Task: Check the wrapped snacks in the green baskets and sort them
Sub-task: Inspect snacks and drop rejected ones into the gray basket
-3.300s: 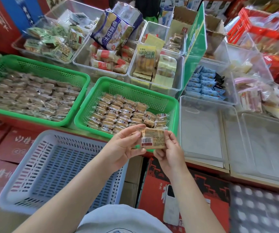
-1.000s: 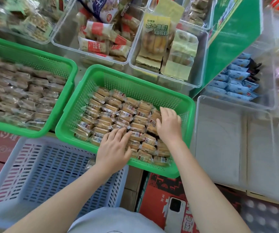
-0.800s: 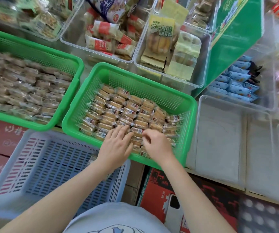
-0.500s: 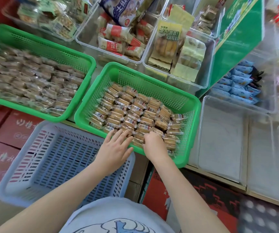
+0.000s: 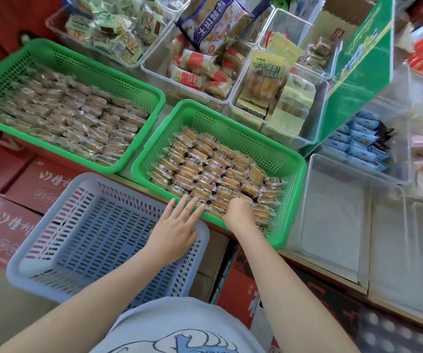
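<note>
The sorting seems barely begun: the blue basket (image 5: 98, 225) under the flat, open left hand (image 5: 173, 231) looks empty, while the right hand (image 5: 238, 214) curls into wrapped snacks (image 5: 213, 174) filling the green basket (image 5: 292, 174), its grip hidden.

Two green baskets (image 5: 154, 105) of tan snacks (image 5: 213, 171); one pale blue slotted basket (image 5: 78, 225).

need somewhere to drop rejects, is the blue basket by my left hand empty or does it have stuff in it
Empty, as far as the view shows: the blue basket shows only its bare slotted floor. The left hand and forearm hide its near right corner.
</note>
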`<state>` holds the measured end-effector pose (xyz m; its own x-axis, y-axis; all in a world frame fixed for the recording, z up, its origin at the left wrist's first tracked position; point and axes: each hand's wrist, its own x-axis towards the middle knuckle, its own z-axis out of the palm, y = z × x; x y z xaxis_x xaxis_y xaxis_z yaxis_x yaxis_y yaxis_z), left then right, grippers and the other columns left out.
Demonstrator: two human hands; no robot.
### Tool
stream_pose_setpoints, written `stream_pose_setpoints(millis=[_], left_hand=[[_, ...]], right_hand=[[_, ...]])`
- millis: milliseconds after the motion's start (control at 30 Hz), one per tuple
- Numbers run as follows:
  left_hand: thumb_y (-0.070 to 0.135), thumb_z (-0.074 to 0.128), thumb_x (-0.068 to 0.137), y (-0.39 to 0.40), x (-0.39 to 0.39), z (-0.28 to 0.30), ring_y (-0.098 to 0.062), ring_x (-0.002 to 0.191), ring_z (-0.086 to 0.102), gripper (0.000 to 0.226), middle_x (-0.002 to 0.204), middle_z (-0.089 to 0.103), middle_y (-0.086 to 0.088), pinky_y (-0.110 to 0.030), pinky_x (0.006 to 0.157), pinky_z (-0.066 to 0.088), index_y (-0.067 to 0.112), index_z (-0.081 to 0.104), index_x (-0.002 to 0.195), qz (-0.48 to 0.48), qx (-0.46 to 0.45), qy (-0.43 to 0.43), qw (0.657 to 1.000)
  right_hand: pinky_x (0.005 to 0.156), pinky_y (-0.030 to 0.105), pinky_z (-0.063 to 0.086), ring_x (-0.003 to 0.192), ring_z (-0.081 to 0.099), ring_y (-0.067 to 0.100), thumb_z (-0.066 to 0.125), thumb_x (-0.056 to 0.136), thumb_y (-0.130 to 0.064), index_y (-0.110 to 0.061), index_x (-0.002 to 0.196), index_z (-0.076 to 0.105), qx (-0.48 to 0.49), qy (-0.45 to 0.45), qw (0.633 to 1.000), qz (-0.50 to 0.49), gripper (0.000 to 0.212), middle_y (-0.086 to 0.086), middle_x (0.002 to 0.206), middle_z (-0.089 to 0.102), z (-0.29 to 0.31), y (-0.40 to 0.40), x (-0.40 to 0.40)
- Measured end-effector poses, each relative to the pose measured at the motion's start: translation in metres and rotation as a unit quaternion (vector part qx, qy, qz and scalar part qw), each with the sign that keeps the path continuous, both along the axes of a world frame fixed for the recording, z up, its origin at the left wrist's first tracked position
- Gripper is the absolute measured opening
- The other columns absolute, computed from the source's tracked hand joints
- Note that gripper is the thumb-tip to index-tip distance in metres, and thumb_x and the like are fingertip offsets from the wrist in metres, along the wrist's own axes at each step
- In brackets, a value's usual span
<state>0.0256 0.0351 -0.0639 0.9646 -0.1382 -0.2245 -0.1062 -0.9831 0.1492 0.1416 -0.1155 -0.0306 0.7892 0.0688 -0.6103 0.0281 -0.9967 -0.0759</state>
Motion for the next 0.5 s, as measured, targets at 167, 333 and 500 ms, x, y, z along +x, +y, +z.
stream_pose_setpoints(millis=[167, 333, 500], left_hand=[[0.054, 0.026, 0.106, -0.002, 0.000, 0.005, -0.024, 0.152, -0.025, 0.071, 0.164, -0.021, 0.001, -0.040, 0.117, -0.027, 0.027, -0.011, 0.161, 0.005, -0.014, 0.038, 0.999], [0.053, 0.030, 0.105, -0.001, 0.001, 0.010, -0.020, 0.151, -0.028, 0.073, 0.167, -0.019, 0.002, -0.040, 0.118, -0.024, 0.029, -0.010, 0.161, 0.012, -0.030, 0.064, 0.997], [0.050, 0.045, 0.103, 0.003, 0.010, 0.033, -0.014, 0.155, -0.012, 0.073, 0.170, 0.000, 0.007, -0.037, 0.124, -0.011, 0.029, 0.009, 0.162, 0.054, -0.158, 0.102, 0.981]], right_hand=[[0.058, 0.028, 0.051, 0.080, 0.064, 0.022, 0.053, 0.094, -0.003, -0.003, 0.102, 0.069, 0.029, 0.029, 0.999, -0.035, 0.018, 0.007, 0.092, 0.066, 0.004, -0.003, 0.003], [0.072, 0.035, 0.052, 0.085, 0.056, 0.022, 0.047, 0.095, -0.002, -0.013, 0.106, 0.064, 0.113, 0.056, 0.988, -0.086, 0.023, 0.004, 0.107, 0.059, 0.018, -0.015, 0.006], [0.075, 0.039, 0.055, 0.078, 0.057, 0.019, 0.057, 0.097, -0.010, -0.014, 0.098, 0.062, 0.242, 0.087, 0.957, -0.130, 0.006, 0.008, 0.103, 0.065, 0.054, -0.036, -0.002]])
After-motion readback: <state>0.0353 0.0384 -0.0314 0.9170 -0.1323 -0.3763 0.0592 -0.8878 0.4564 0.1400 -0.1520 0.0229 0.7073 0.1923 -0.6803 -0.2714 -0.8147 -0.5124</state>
